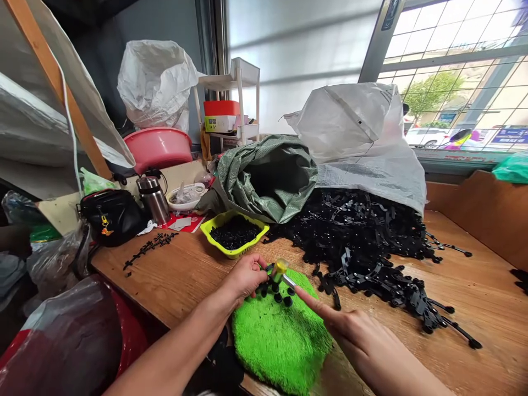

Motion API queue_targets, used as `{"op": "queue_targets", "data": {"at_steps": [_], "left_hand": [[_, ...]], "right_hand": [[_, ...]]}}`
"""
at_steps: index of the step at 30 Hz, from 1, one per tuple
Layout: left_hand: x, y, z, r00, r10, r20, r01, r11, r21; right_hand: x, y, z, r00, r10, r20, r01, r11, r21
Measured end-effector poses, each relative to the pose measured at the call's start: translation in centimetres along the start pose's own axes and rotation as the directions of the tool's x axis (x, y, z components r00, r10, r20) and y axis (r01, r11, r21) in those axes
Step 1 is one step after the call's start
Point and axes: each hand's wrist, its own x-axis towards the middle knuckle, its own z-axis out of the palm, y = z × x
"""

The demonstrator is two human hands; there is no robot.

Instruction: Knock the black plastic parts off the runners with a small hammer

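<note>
A round green fluffy mat [280,341] lies at the table's front edge. In my right hand [350,330] is a small hammer [280,269] with a yellow-tipped head, the index finger stretched along its metal handle. The head is over several small black parts [287,301] at the mat's far side. My left hand [247,275] is closed in a pinch at the left of the hammer head, on a small black part [264,283] partly covered by the fingers. Whether the hammer touches the part, I cannot tell.
Behind the mat stands a yellow-green basket [205,235] full of small black pieces. A large heap of black linked parts [355,236] spreads to the right, below a white sack [371,159]. An opened green sack [268,170], a steel flask [153,199] and a black bag [108,214] stand further back.
</note>
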Motion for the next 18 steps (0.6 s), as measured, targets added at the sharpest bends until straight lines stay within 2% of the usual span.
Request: {"op": "queue_targets", "data": {"at_steps": [1,5,9,13,16,18], "left_hand": [[0.0,0.0,0.0,1.000,-0.001,0.005,0.001,1.000,0.000],[0.0,0.0,0.0,1.000,-0.012,-0.012,0.012,1.000,-0.005],[-0.1,0.1,0.0,1.000,-0.021,0.003,0.021,1.000,0.020],[0.0,0.2,0.1,0.999,-0.048,0.004,0.048,0.999,0.025],[0.1,0.0,0.0,1.000,-0.024,0.014,0.023,0.999,0.028],[0.0,-0.2,-0.1,0.999,-0.024,0.024,0.024,1.000,0.005]], "right_hand": [[0.0,-0.1,-0.1,1.000,0.005,0.011,-0.005,0.999,-0.039],[0.0,-0.2,-0.2,0.999,-0.001,-0.045,0.003,0.999,0.042],[-0.1,0.0,0.1,1.000,0.001,0.025,0.001,0.998,-0.065],[-0.1,0.2,0.7,0.999,0.032,0.008,-0.033,0.997,0.070],[0.1,0.3,1.5,0.996,0.025,0.082,-0.023,0.999,-0.028],[0.0,0.4,1.9,0.998,0.027,0.062,-0.024,0.999,-0.037]]}}
